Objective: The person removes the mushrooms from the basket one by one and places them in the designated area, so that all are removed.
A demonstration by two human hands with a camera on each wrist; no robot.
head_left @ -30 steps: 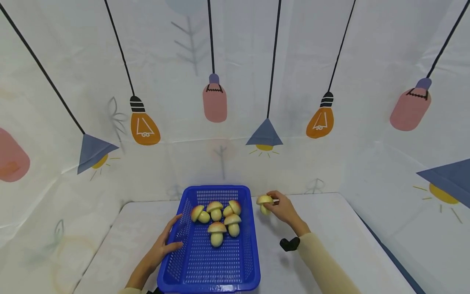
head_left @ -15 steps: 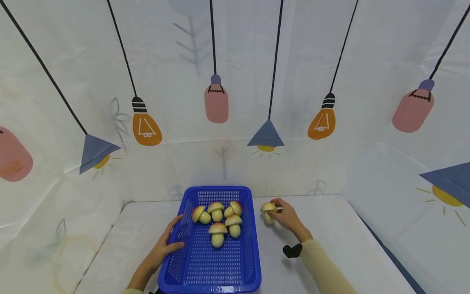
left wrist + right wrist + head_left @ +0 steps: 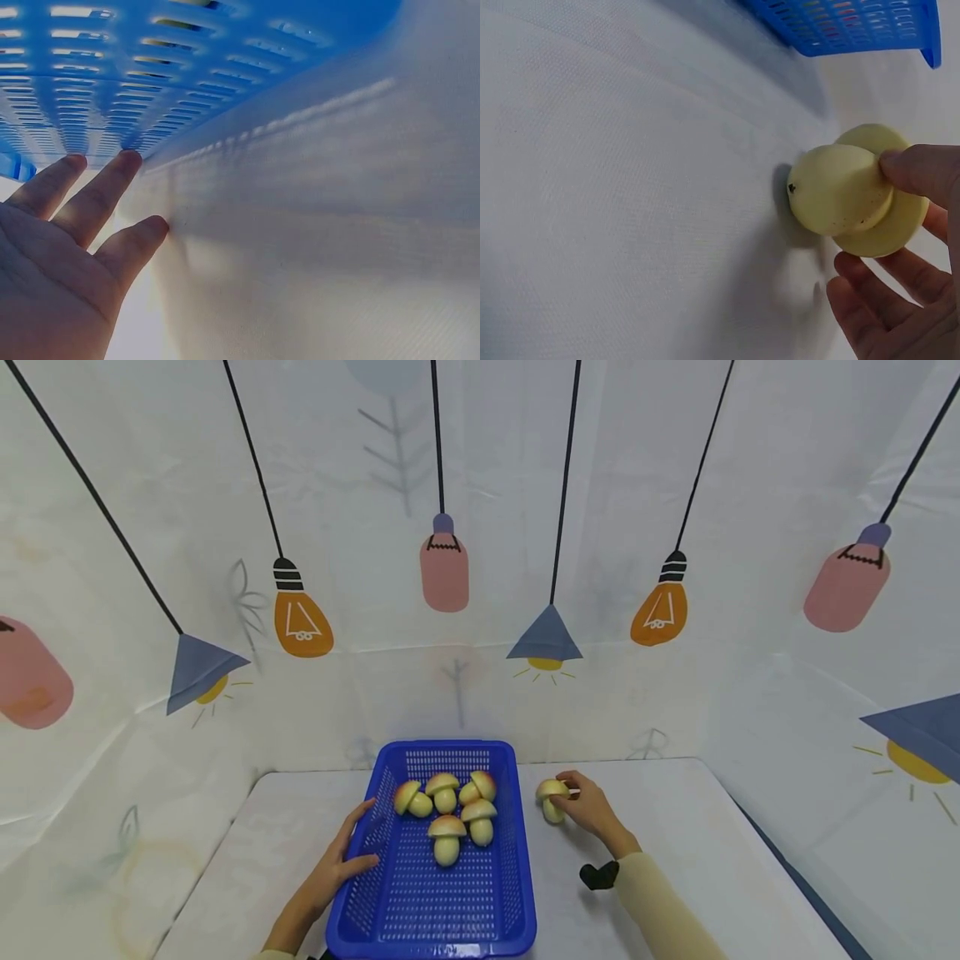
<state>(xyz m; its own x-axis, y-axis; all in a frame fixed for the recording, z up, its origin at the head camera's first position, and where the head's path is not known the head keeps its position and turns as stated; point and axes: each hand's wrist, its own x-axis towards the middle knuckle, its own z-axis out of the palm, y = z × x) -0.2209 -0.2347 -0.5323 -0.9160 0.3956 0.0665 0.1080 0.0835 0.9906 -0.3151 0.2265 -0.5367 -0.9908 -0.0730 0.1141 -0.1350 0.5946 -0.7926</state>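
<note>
Mushroom (image 3: 840, 191) shifted, pinched in right fingers (image 3: 915, 169), perhaps touching white table (image 3: 678, 810); left fingers (image 3: 101, 193) spread; lamp-print wall (image 3: 502, 518) behind.

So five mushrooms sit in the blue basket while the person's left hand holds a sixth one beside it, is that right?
Not quite: the right hand, not the left, holds the sixth mushroom, as the head view shows. The rest stands: five mushrooms sit in the blue basket, with the sixth beside it.

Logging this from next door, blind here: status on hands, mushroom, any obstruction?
Right hand pinching mushroom, right of basket. Left hand at basket's left rim. Only obstruction seen: basket's right wall, between held mushroom and five others inside.
</note>
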